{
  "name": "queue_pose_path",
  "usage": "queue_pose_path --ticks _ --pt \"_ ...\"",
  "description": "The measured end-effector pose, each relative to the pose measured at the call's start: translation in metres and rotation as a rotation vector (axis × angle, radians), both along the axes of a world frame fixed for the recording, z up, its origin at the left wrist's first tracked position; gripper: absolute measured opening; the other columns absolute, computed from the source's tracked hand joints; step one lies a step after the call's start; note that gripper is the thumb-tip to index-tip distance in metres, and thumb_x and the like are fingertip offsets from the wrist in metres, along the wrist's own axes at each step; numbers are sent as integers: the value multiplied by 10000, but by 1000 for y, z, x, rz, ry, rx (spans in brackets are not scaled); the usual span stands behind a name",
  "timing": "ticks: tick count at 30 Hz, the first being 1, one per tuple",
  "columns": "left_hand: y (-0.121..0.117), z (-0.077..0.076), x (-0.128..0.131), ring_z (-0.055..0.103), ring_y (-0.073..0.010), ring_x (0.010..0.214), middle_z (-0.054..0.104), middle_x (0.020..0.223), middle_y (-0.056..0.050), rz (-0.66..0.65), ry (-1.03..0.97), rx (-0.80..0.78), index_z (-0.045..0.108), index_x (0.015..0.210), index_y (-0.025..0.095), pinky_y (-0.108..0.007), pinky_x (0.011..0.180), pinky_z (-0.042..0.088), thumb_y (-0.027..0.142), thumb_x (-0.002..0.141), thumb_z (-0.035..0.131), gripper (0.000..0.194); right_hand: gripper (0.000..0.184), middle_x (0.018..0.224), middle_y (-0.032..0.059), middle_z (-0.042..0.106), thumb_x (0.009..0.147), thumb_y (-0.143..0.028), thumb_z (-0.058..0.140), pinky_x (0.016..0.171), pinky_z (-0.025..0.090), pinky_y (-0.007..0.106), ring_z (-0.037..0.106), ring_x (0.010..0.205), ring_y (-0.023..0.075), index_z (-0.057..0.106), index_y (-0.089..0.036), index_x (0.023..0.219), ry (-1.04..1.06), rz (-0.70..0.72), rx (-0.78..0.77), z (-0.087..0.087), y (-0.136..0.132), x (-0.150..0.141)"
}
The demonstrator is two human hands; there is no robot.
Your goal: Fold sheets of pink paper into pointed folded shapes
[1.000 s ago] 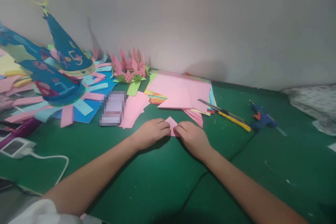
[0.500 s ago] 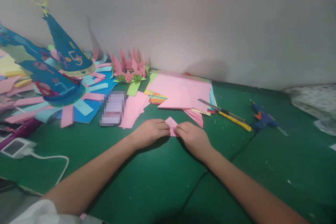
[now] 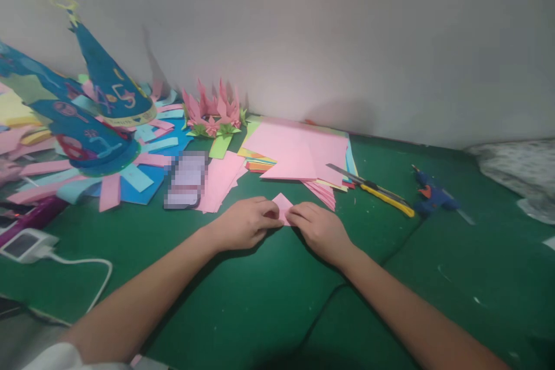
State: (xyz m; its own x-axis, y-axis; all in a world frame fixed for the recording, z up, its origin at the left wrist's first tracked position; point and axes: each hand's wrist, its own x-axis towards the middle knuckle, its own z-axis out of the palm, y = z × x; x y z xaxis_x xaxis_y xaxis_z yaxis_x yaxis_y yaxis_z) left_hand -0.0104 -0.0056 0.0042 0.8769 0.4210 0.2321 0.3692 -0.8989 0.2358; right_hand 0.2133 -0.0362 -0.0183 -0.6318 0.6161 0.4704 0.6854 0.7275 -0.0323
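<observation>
A small folded piece of pink paper (image 3: pixel 281 202) lies on the green table, its pointed corner facing away from me. My left hand (image 3: pixel 246 221) grips its left side between thumb and fingers, the thumb at the near edge. On the right side, my right hand (image 3: pixel 319 228) pinches the paper with fingers bent. The fingertips of both hands nearly meet over it and hide its lower corners. Just beyond are a stack of pink sheets (image 3: pixel 288 153) on coloured paper, and a fan of pink paper pieces (image 3: pixel 222 180) to the left.
A yellow utility knife (image 3: pixel 385 199), blade out, leans on the stack; a blue glue gun (image 3: pixel 436 193) with its cord lies right. Leftward are a phone (image 3: pixel 186 179), a pink paper crown (image 3: pixel 212 110), blue cone hats (image 3: pixel 115 92) and a white device with cable (image 3: pixel 30 244).
My left thumb has shifted toward the paper's near edge, opening a gap below the index finger. My right hand stays almost still, and the paper keeps its place.
</observation>
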Motion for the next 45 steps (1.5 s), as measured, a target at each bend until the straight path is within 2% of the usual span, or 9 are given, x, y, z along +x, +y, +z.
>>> queue_pose_path --ticks 11,16,25,30,32,34,38,41,45 --pt "-11 1 9 530 -193 913 590 1007 -88 154 -9 -30 687 1013 222 -325 809 450 242 933 418 281 265 944 114 642 912 -115 405 730 452 330 531 861 209 630 -115 1052 47 27 -145 1 1 -4" --pt "-24 9 19 512 -220 854 560 828 -91 309 143 -6 686 987 192 -337 722 454 227 927 422 273 289 902 115 617 898 -99 400 706 424 336 493 833 218 611 -102 1095 9 -3 -175 0 0 -7" --pt "-33 16 29 563 -232 794 595 852 -92 433 400 -1 593 1079 130 -322 629 449 200 890 477 232 365 917 120 553 891 -92 364 724 408 351 453 838 219 544 -103 1208 -46 -9 -302 12 -5 -11" --pt "-19 29 38 577 -229 683 600 689 -86 379 436 22 623 776 123 -322 579 426 191 908 424 248 263 902 110 552 910 -198 433 720 415 343 465 838 218 599 -108 1093 -89 -51 -340 23 -9 -14" --pt "-10 38 45 582 -232 692 613 701 -87 337 419 32 608 734 125 -331 602 433 131 874 443 216 252 857 104 560 924 -183 402 704 414 337 468 815 215 647 -122 910 -97 -75 -318 21 -7 -15" --pt "-1 47 54 587 -232 752 632 780 -91 317 336 44 608 806 112 -338 662 447 66 816 474 142 257 883 119 576 925 -178 397 695 420 338 481 819 220 646 -119 928 -113 -107 -281 17 -5 -15" --pt "20 61 74 582 -202 927 647 1017 -84 -56 181 -71 588 1051 124 -289 789 446 27 730 537 339 265 935 141 620 872 -123 451 690 434 355 533 852 253 619 -123 1078 -243 -157 -238 10 -4 -15" --pt "40 58 95 593 -187 943 661 1053 -56 -74 177 -161 615 1054 172 -255 761 446 -4 701 531 403 275 979 143 644 852 -96 487 718 448 347 563 889 254 628 -138 1085 -300 -168 -216 8 -8 -18" --pt "63 37 126 576 -150 964 674 1065 -37 -294 114 -126 653 981 173 -234 836 417 -53 715 507 379 242 982 149 658 846 -73 497 666 469 334 595 841 240 653 -117 1027 -282 -174 -142 6 -13 -19"
